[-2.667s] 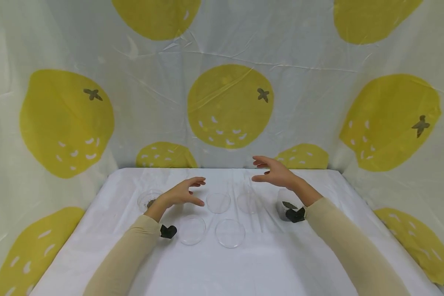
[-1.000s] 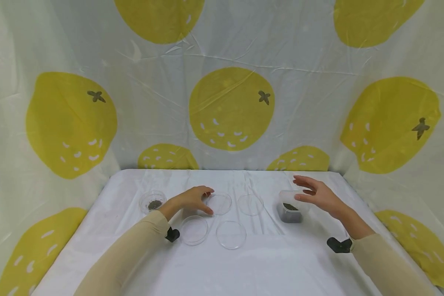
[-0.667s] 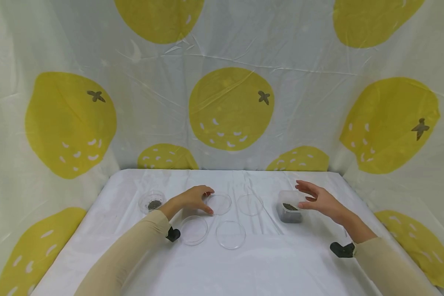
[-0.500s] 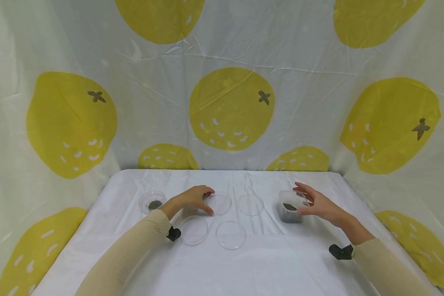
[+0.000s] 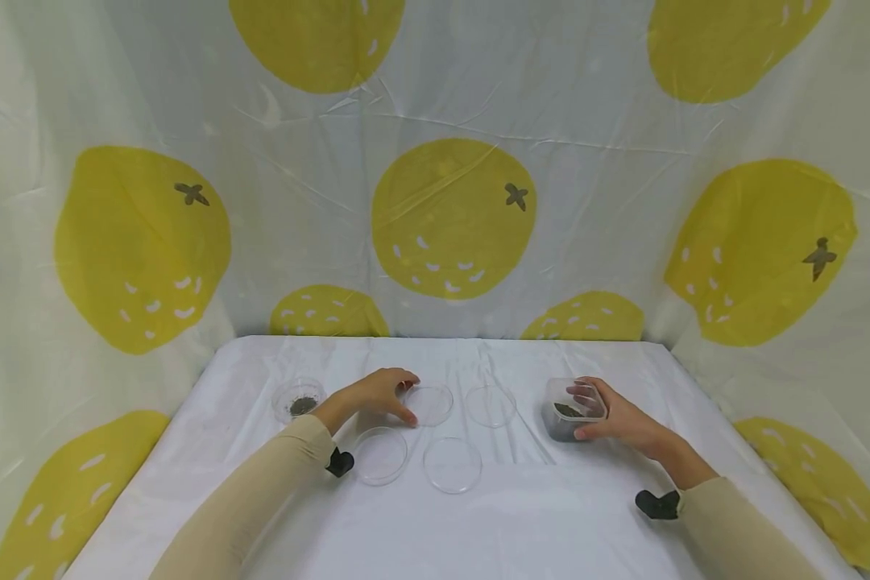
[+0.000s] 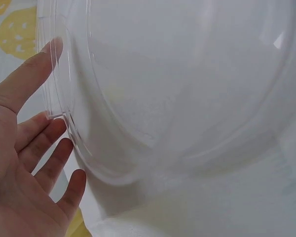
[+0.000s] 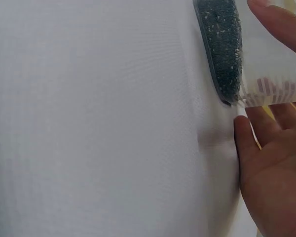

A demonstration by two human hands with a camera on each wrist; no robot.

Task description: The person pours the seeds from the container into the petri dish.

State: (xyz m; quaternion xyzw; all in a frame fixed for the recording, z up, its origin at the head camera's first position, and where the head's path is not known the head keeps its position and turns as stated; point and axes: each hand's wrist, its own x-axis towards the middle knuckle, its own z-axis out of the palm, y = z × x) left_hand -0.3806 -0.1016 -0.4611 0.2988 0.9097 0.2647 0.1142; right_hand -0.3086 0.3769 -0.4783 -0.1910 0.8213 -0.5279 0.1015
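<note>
My left hand [image 5: 373, 392] is at a clear round petri dish [image 5: 435, 405] in the back row, thumb and fingers on either side of its left edge. In the left wrist view, the thumb and fingertips [image 6: 54, 123] meet the dish's clear rim [image 6: 59, 94]. With the thumb in front and fingers behind, my right hand [image 5: 627, 423] grips a clear square plastic tub [image 5: 560, 428]. Dark, fine grains [image 5: 567, 410] lie in the bottom of the tub. Close up in the right wrist view, the grains [image 7: 219, 44] show pale specks, and fingers show through the wall.
Another petri dish [image 5: 491, 424] is between the held dish and the tub. Two more, a left one [image 5: 380, 484] and a right one [image 5: 453, 491], lie in front. A clear round dish [image 5: 281, 403] with dark grains stands at the back left. A lemon-print curtain [image 5: 449, 217] hangs behind.
My right hand has come across to the right and down, and closed around the tub. The left hand moved slightly right to the dish, then stayed still there.
</note>
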